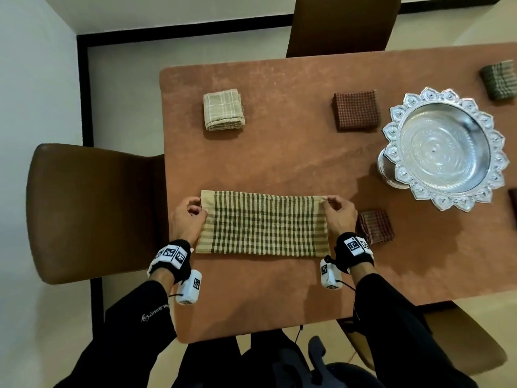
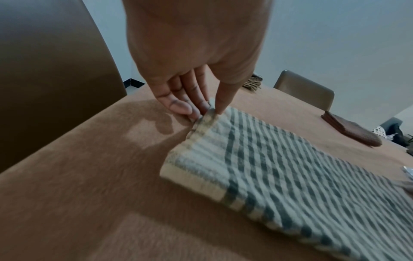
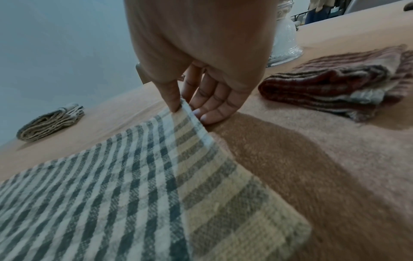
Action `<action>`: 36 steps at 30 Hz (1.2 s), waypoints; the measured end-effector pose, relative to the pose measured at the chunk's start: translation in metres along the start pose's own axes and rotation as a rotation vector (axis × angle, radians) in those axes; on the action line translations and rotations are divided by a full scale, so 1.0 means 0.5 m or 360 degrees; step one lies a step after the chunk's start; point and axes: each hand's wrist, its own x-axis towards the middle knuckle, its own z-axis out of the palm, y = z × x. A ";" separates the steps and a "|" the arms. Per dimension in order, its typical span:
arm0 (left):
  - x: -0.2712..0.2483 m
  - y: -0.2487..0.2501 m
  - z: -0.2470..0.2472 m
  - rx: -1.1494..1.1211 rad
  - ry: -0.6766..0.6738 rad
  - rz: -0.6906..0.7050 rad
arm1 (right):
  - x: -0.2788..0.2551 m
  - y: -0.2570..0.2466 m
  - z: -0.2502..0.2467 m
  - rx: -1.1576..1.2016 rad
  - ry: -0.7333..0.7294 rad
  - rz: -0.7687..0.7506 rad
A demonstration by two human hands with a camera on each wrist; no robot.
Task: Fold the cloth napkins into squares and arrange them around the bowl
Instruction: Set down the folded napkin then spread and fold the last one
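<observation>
A beige and green checked napkin (image 1: pixel 263 224) lies as a long folded strip near the table's front edge. My left hand (image 1: pixel 190 214) pinches its far left corner (image 2: pixel 206 114) between thumb and fingers. My right hand (image 1: pixel 340 212) pinches the far right corner (image 3: pixel 182 107) the same way. The silver bowl (image 1: pixel 444 148) with a scalloped rim stands at the right. Folded squares lie near it: a red checked napkin (image 1: pixel 355 110) to its left, a dark green one (image 1: pixel 499 79) behind it, a red striped one (image 1: pixel 375 226) in front, beside my right wrist.
A folded beige napkin (image 1: pixel 223 109) lies at the far left of the brown table (image 1: pixel 279 152). Brown chairs stand at the left (image 1: pixel 89 211), at the far side (image 1: pixel 344 23) and at the near right. A dark cloth edge (image 1: pixel 513 203) shows at the right border.
</observation>
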 end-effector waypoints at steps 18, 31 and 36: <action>-0.188 -0.102 0.000 0.0102 0.0042 -0.0229 | -0.225 0.129 -0.018 -0.0195 0.0015 0.0648; -0.183 -0.106 -0.027 -0.0374 0.0171 -0.0159 | -0.213 0.107 -0.047 0.0922 -0.0003 0.0863; -0.197 -0.130 -0.034 -0.0369 0.0118 -0.0100 | -0.223 0.113 -0.056 0.0875 0.0009 0.0832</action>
